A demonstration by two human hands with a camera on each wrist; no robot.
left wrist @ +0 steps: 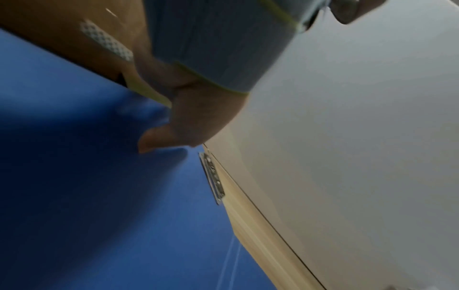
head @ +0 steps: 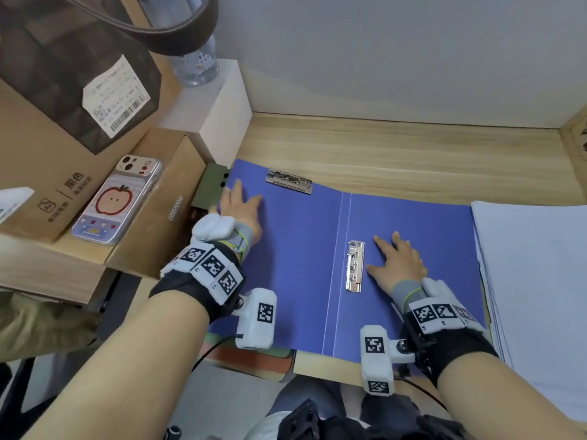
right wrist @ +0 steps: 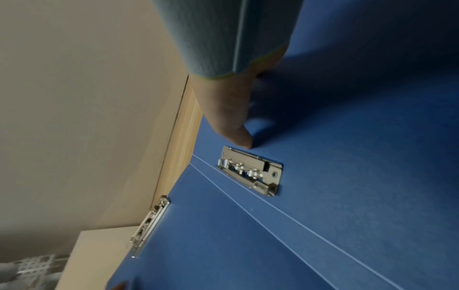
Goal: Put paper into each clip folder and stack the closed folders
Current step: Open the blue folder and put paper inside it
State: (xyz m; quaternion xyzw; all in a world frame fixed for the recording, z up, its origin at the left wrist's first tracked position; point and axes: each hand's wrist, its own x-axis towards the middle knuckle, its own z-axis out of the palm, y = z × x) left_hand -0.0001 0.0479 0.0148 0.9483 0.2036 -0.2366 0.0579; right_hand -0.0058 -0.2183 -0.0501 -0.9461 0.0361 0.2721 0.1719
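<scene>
A blue clip folder (head: pixel 301 255) lies open and flat on the wooden desk. It carries a metal clip (head: pixel 289 181) at the top of its left half and a second metal clip (head: pixel 355 266) beside the spine on its right half. My left hand (head: pixel 239 203) presses flat on the left half with straight fingers. My right hand (head: pixel 398 263) presses flat on the right half, its thumb (right wrist: pixel 238 135) next to the spine clip (right wrist: pixel 250 170). A stack of white paper (head: pixel 536 296) lies to the right of the folder. In the left wrist view my left hand (left wrist: pixel 178 121) rests on the blue folder (left wrist: pixel 99 196).
Cardboard boxes (head: pixel 57 173) with a phone (head: pixel 117 201) and a dark bag (head: pixel 63 58) stand at the left. A white block (head: pixel 219 112) holds a glass bottle (head: pixel 197 65). A green object (head: pixel 211 188) sits at the folder's far left corner. The wall bounds the desk (head: pixel 413 154).
</scene>
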